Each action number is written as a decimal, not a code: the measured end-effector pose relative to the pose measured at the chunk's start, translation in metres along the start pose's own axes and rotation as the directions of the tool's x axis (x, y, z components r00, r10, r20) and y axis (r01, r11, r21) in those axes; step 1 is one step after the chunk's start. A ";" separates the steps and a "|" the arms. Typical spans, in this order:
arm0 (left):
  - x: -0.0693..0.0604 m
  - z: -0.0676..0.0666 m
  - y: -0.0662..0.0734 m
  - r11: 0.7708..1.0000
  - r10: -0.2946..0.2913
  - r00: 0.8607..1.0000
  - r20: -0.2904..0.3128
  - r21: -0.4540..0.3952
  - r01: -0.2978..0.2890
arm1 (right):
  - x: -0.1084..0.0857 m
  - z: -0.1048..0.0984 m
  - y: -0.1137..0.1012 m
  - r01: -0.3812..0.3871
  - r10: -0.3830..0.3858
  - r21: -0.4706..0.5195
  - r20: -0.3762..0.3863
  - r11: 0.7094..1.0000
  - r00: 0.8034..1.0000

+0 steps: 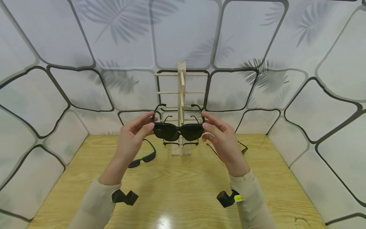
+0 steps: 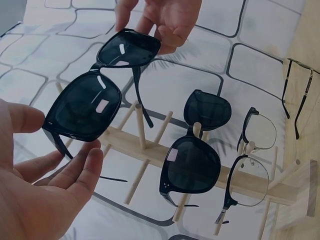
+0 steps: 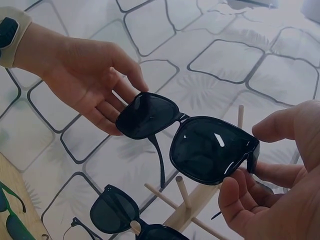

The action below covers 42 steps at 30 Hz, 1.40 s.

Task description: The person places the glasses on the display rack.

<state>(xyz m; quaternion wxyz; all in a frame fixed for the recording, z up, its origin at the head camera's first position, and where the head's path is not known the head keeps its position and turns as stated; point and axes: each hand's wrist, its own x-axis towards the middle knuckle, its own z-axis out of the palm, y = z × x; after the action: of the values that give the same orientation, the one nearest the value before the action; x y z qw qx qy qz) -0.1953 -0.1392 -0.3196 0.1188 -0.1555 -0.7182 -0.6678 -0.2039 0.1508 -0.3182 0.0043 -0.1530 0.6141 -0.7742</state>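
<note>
Nearest the person, below the hands, are 2 pale sleeves (image 1: pixel 94 198) with 1 black wrist camera (image 1: pixel 125 197) each; a small yellow label (image 1: pixel 238 198) sits beside the one below the right hand. Between the forearms lies the bare front of a wood-grain table (image 1: pixel 174 184).

The left hand (image 1: pixel 130 140) pinches the left end of a pair of black sunglasses (image 1: pixel 183 128) between thumb and fingers, and the right hand (image 1: pixel 224 140) pinches the right end in the same way. The held pair spans the gap between the 2 hands, its dark lenses toward the person and its 2 temples unfolded, pointing away.

On the table, beyond the left wrist, lie green-framed sunglasses (image 1: pixel 149 157). Beyond the right hand, and partly hidden by it, lies a thin-framed pair of glasses (image 1: pixel 244 150).

Straight past the hands, behind the held pair, stands a wooden rack (image 1: pixel 181 95), an upright post with pegs to either side. Low on it hang clear-lens glasses (image 2: pixel 250 180) with dark brow bars; just above them hangs another dark pair (image 2: pixel 192 165). Whether the held temples touch a peg, I cannot tell. Farthest from the hands is a pale wall (image 1: pixel 183 38) with rounded outlines and grey leaves.
</note>
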 end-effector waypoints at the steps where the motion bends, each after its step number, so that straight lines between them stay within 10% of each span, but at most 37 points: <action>1: 0.001 0.000 -0.001 1.000 0.002 1.000 -0.003 0.001 -0.002 | 0.001 0.000 0.000 0.001 -0.001 0.004 0.002 1.000 1.000; 42: 0.034 0.017 -0.009 0.990 -0.098 0.995 -0.020 0.098 0.100 | 0.029 -0.011 0.008 -0.045 0.043 -0.029 -0.085 0.999 0.995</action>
<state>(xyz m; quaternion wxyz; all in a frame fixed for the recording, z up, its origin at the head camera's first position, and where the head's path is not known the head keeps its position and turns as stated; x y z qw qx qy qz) -0.2293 -0.1210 -0.3162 0.0986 -0.1084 -0.7563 -0.6376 -0.2358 0.1540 -0.3215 -0.0068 -0.1067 0.6288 -0.7702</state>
